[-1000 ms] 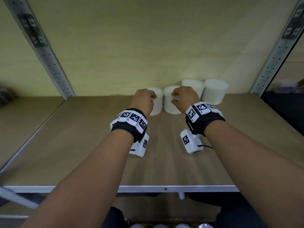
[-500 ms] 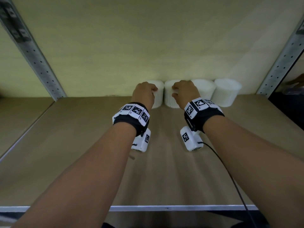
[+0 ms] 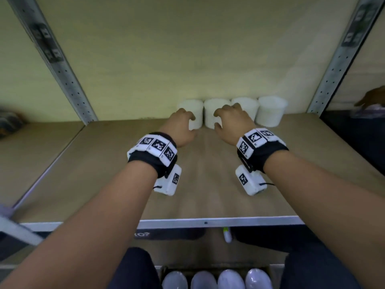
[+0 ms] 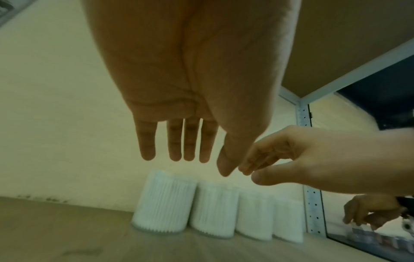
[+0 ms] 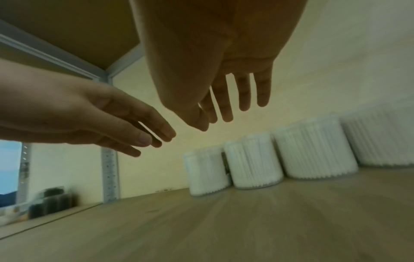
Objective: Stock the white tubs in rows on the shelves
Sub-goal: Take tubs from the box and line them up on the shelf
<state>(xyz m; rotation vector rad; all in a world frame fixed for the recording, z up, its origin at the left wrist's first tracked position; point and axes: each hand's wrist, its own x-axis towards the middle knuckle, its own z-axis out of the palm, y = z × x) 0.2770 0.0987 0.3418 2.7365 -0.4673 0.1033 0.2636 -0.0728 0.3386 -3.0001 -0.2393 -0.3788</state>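
Note:
Several white ribbed tubs stand in one row against the back wall of the wooden shelf [image 3: 104, 174]; the leftmost tub [image 3: 192, 110] [image 4: 163, 202] [image 5: 206, 172] touches its neighbour [image 3: 214, 110] [image 5: 253, 163]. My left hand [image 3: 190, 125] [image 4: 195, 164] hovers just in front of the leftmost tub, fingers straight and holding nothing. My right hand [image 3: 217, 122] [image 5: 215, 118] hovers in front of the second tub, fingers loosely spread and also holding nothing. In both wrist views there is a gap between the fingertips and the tubs.
Perforated metal uprights [image 3: 62, 65] [image 3: 335, 65] frame the bay, with a metal front edge [image 3: 208, 223]. A box of white-lidded tubs [image 3: 216, 279] sits below, between my legs. Another person's hand [image 3: 373, 99] [image 4: 369, 212] works in the bay to the right. Dark items [image 3: 10, 124] lie on the left shelf.
Both hands held two tubs and slid them back into line with the row. They have since let go and drawn back a little, fingers now straight.

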